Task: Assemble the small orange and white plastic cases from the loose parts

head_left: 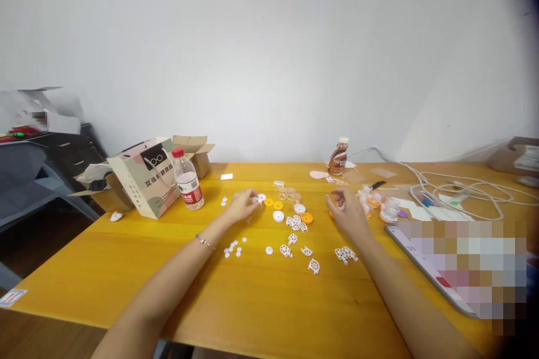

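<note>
My left hand (242,205) reaches over the yellow table (126,269) with its fingertips pinched on a small white round part (260,198). My right hand (347,212) rests near the table's middle right, fingers curled over a small orange piece that is mostly hidden. Between the hands lie orange discs (273,203), white caps (278,216), several white lattice-shaped pieces (295,223) and small clear cups (288,193). Tiny white dots (233,248) lie beside my left forearm.
A water bottle (188,186), a printed paper bag (145,176) and cardboard boxes (194,151) stand at the left. A brown drink bottle (338,156) stands at the back. White cables (458,188), small wrapped parts (385,207) and a tablet (425,261) lie at the right.
</note>
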Available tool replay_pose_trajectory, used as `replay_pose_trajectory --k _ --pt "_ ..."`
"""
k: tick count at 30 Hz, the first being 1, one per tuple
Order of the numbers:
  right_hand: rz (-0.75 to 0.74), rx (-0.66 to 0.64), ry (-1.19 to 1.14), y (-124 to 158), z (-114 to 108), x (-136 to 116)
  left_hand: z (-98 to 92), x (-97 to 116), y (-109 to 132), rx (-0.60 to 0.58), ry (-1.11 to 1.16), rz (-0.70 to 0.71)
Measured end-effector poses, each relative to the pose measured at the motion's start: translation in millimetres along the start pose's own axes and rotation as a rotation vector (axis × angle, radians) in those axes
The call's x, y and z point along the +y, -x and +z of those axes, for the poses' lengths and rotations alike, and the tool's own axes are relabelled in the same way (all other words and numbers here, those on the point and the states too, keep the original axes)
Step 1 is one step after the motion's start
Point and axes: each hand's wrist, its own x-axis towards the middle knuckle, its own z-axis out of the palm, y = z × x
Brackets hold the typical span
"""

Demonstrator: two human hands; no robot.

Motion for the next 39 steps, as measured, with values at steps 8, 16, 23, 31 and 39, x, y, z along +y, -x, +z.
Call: replay_pose_trajectory --k 8,16,23,31,39 --pt "-0.102 -0.098 -0.085 10 9 -22 -16.1 37 66 -0.342 0.180 0.405" --pt "-0.201 -0.322 -0.205 23 9 -48 -17.9 4 54 -0.189 0.150 0.280" --pt "-0.401 -0.608 -0.246 53 26 -79 -14.2 -29 44 -0.117 -0.124 0.194" --pt "-0.429 -0.639 -0.197 66 35 -84 -2.5 -26 43 -0.115 -0.286 0.267" --pt "-0.406 -0.666 -0.205 73 41 -88 2.7 -23 36 -0.055 -0.411 0.362"
